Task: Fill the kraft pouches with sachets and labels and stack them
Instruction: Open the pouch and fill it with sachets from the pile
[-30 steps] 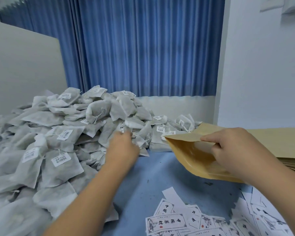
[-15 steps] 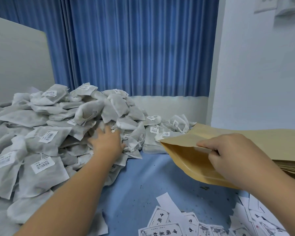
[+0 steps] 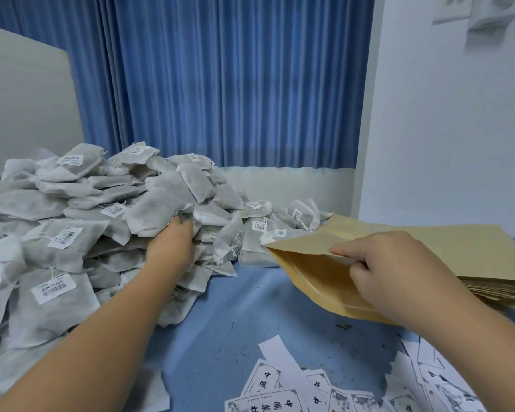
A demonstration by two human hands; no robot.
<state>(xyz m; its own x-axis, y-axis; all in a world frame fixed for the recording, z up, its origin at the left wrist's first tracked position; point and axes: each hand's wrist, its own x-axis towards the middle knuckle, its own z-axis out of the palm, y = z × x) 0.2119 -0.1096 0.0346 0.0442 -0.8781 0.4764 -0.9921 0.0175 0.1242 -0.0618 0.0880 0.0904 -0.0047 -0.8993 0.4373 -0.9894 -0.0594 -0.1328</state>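
A big heap of grey-white sachets (image 3: pixel 72 233) with barcode tags covers the left of the blue table. My left hand (image 3: pixel 171 243) is pushed into the heap and grips one sachet (image 3: pixel 153 217), its fingertips hidden under it. My right hand (image 3: pixel 399 272) pinches the top lip of an open kraft pouch (image 3: pixel 306 272), holding its mouth agape toward the heap. Behind it lies a stack of flat kraft pouches (image 3: pixel 473 257). Printed paper labels (image 3: pixel 295 391) are scattered at the near edge.
The blue table top (image 3: pixel 250 316) shows between heap and pouch, with dark specks on it. A blue curtain (image 3: pixel 220 84) hangs behind. A white wall (image 3: pixel 443 129) stands at the right and a white board (image 3: pixel 21 108) at the left.
My left hand has reached further up into the heap and closed on a sachet. My right hand keeps the pouch open in about the same place. The view has tilted slightly.
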